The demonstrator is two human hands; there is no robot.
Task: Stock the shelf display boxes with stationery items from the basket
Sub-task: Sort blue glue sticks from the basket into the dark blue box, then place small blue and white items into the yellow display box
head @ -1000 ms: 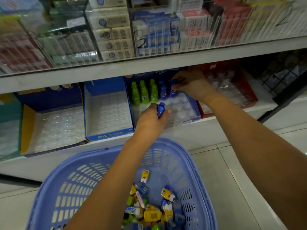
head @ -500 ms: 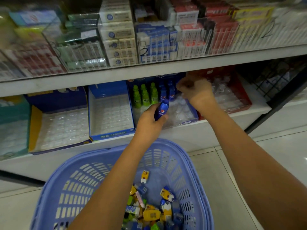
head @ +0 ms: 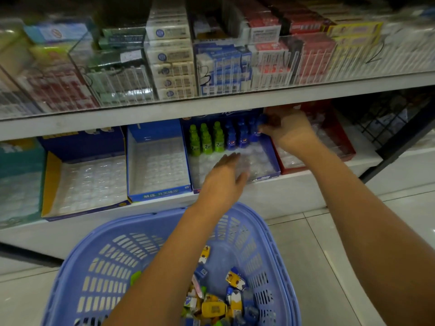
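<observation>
A lilac plastic basket (head: 94, 267) sits low in front of me, with several small bottle- and carton-shaped stationery items (head: 214, 307) in its bottom. On the lower shelf stands a dark blue display box (head: 275, 161). Its back row holds three green mini bottles (head: 206, 142) and some blue mini bottles (head: 237, 137). My right hand (head: 289, 132) pinches another blue mini bottle (head: 261, 121) at the right end of that row. Over the box's clear blister tray hovers my left hand (head: 226, 177), fingers straight and holding nothing.
Left of that box stand a light blue display box (head: 157, 194), a navy and yellow one (head: 47, 184) and a teal one (head: 21, 161). A red box (head: 348, 147) lies behind my right hand. The upper shelf (head: 211, 107) overhangs. A black wire rack (head: 388, 118) stands right.
The blue mini bottle that my left hand held is now in my right hand at the back row. My left hand has opened and holds nothing.
</observation>
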